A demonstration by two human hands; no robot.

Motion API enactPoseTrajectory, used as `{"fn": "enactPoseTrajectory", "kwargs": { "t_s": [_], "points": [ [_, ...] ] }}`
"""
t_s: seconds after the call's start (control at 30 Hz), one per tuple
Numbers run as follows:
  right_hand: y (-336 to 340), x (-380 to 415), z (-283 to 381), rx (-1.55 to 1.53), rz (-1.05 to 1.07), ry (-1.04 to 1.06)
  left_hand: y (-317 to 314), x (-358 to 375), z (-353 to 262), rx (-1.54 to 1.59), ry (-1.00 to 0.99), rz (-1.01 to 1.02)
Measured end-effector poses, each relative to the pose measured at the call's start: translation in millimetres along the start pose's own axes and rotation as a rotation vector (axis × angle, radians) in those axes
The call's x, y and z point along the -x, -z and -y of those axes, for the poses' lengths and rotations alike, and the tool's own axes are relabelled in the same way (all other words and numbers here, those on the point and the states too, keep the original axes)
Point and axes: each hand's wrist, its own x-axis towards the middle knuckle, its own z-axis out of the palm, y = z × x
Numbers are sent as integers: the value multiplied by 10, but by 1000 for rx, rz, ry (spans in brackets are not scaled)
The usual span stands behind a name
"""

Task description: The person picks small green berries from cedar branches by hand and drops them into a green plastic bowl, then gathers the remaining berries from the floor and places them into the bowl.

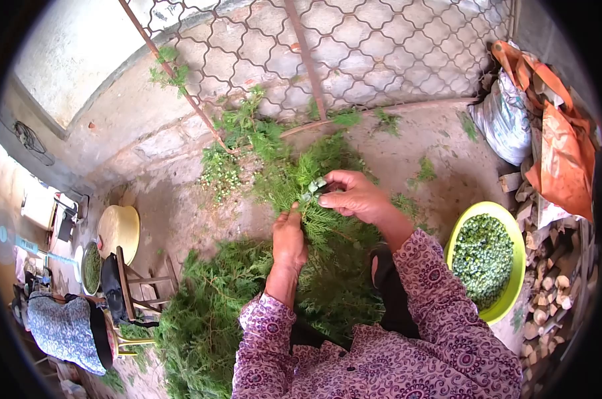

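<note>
Over the branches point(248, 299) — left hand point(289, 245), right hand point(355, 196) pinching a sprig point(312, 188).

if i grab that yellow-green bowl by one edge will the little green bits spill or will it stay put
The yellow-green bowl looks heaped nearly to its rim with small green pieces, so tilting would probably spill some. The pieces look round and loose, likely to roll. So full, it is probably heavy to lift by one edge.

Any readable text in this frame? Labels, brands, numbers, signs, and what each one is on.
None readable.
White sack by the wall: no print visible.
Orange bag beside it: no lettering shows.
Green bowl and pale basin: plain, no marks.
Both hands, left hand and right hand, are on a green sprig; nothing written there.
</note>
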Motion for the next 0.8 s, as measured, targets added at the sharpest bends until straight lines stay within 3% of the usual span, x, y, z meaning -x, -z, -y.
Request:
{"fn": "enactPoseTrajectory", "kwargs": {
  "t_s": [0.13,0.3,0.4,0.53,0.6,0.73,0.8],
  "points": [
    [51,-13,-39,-113,123,-44,-31,2,7,-102,15,-65],
    [37,9,-11,-129,-33,-35,-199,108,-49,-19,-32,43],
    [73,13,-12,-175,-15,54,-169,95,-52,22,19,144],
    [88,1,-44,-136,16,69,-128,91,-65,-12,49,106],
    [68,4,-22,-76,-23,13,-25,53,-40,-33,211,93],
    [63,-34,-68,-150,9,37,-104,118,-92,19,219,107],
    [37,-44,-47,-14,-80,53,-68,75,-41,-29,183,67]
  ]
}}
